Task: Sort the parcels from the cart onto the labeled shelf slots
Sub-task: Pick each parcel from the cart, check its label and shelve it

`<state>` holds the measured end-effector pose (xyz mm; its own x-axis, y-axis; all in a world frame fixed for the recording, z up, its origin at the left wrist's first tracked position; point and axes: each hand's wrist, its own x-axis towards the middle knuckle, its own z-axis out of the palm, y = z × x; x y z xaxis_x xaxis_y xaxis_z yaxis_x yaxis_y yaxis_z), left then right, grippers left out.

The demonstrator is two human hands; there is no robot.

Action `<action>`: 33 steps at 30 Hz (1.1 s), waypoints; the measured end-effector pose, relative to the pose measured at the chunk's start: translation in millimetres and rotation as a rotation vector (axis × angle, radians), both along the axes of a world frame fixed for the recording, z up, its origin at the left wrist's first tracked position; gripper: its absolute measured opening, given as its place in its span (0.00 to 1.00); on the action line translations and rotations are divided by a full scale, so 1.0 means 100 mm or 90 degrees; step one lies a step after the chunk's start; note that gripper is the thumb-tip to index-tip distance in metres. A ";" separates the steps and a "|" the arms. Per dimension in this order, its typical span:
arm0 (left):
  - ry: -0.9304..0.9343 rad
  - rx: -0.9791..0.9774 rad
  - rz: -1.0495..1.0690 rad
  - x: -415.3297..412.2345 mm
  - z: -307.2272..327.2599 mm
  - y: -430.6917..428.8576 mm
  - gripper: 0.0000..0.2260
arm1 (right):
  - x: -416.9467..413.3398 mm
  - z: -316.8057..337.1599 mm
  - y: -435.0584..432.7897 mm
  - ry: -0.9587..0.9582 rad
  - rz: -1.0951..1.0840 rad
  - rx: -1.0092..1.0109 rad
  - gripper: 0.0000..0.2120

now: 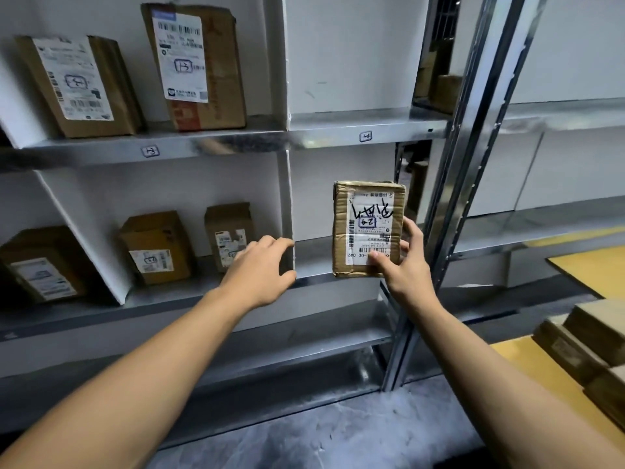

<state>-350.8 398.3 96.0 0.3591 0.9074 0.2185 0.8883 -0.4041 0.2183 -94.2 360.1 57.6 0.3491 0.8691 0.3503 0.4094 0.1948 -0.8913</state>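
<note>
A small brown cardboard parcel (368,228) stands upright at three o'clock of the shelf divider (286,211), its white scribbled label upside down.

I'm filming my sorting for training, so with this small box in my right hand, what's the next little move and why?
Probably ease the parcel forward onto the empty lower slot behind it: your right hand holds it upright just in front.
</note>
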 end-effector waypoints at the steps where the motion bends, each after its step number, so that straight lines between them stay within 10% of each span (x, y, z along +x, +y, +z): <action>1: -0.003 0.000 -0.001 0.05 -0.05 0.09 0.24 | 0.03 -0.05 0.11 0.008 -0.003 -0.008 0.36; 33: -0.077 -0.096 0.072 0.70 -0.88 1.57 0.26 | 0.23 -1.54 3.04 0.038 0.166 -0.220 0.35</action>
